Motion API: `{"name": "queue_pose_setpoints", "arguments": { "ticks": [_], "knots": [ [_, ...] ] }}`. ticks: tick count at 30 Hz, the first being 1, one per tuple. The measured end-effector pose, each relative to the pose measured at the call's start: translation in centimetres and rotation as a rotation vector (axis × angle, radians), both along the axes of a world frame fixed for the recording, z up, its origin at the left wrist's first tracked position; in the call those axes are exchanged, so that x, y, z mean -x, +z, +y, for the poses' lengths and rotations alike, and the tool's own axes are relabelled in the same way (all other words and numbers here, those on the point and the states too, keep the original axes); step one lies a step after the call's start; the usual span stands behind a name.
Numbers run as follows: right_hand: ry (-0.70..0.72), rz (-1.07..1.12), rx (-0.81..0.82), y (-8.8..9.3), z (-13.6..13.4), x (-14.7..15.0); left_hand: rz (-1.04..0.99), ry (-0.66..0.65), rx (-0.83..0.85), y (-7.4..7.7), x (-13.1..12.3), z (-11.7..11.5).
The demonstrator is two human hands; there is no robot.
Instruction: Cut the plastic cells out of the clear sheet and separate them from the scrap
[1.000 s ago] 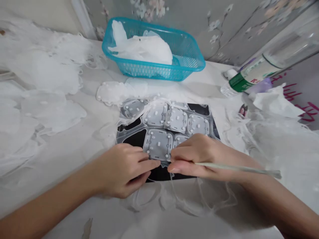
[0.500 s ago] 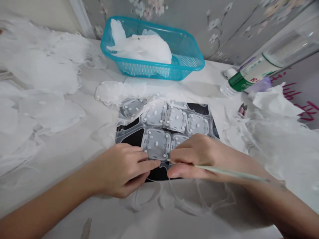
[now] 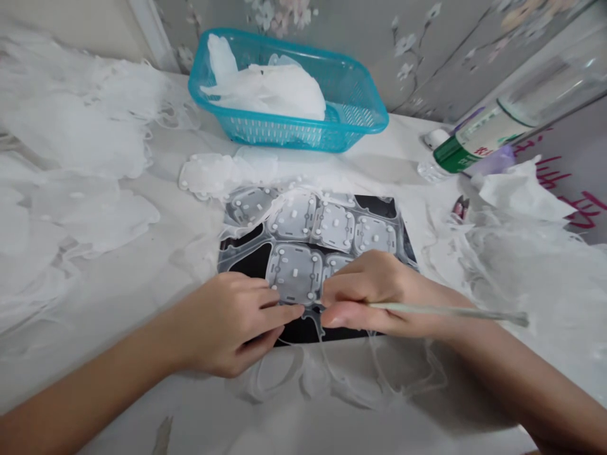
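A translucent silicone-like sheet (image 3: 294, 278) of rounded square panels, dotted with white pegs, lies over a black board (image 3: 246, 260). My left hand (image 3: 239, 325) rests on the table and the sheet's near edge, fingers stretched out, index fingertip pressing beside the lower panel. Pinched in my right hand (image 3: 379, 294) is a slim pale green stick-like tool (image 3: 450, 310). Its back end points right over my wrist, while the working tip is hidden by my fingers near that panel's lower right corner. Thin clear strips (image 3: 341, 379) trail off the board's near side.
A blue plastic basket (image 3: 303, 129) holding white translucent pieces stands at the back. Heaped translucent sheets cover the left (image 3: 80, 133) and right (image 3: 535, 284) sides. A clear bottle (image 3: 467, 145) with a green label leans at back right, near small dark red-handled nippers (image 3: 459, 207).
The tool's back end has swung upward, and my right hand has shifted slightly up with its wrist turning. My left hand stays nearly in place on the sheet.
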State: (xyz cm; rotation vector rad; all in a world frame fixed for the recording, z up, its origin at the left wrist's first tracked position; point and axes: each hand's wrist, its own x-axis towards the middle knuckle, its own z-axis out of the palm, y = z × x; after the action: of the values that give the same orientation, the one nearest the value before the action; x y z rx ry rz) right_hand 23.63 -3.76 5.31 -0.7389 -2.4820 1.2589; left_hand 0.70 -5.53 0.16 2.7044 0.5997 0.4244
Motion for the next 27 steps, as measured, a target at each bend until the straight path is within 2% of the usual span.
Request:
{"name": "queue_pose_setpoints", "arguments": {
  "ticks": [11,19,27],
  "knots": [
    [-0.015,0.047,-0.011,-0.38,0.3,-0.57,0.004,0.001,0.018,-0.02,0.11,-0.08],
    [-0.007,0.034,0.057,-0.33,0.13,-0.3,0.007,0.003,0.015,0.09,0.09,-0.1],
    [0.003,0.004,0.009,-0.3,0.06,-0.02,0.01,-0.001,0.008,0.29,-0.05,-0.04]
  ]
}}
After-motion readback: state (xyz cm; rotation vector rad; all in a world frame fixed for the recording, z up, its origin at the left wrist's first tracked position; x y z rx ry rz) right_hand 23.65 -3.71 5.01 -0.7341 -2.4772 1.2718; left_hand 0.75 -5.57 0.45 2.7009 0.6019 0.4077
